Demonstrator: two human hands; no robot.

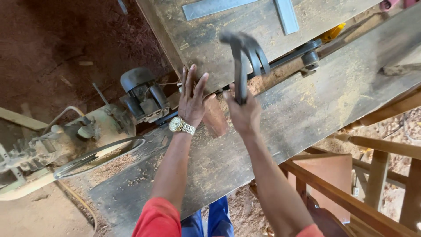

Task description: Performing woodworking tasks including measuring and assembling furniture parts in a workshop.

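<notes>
Head view of two bare hands at a dusty wooden work surface [307, 109] that runs from lower left to upper right of the frame. The right hand [243, 113], at centre, has its fingers clenched around the handle of one claw hammer [242, 61], held upright with its dark head, blurred, raised above the hand at upper centre. The left hand [192, 98], just left of centre, lies flat with fingers spread and released, its fingertips on the edge of a second plank [206, 39] in the upper middle; one metal wristwatch [181, 126] sits on that wrist. One small reddish wood block [215, 116] stands between the two hands, touching or almost touching the left palm. One metal square [245, 8] lies at the top edge. One electric motor [142, 94] sits left of centre, with one belt wheel [98, 156] at lower left. A wooden chair frame [364, 193] fills the lower right. Sawdust covers the surface and the floor.
</notes>
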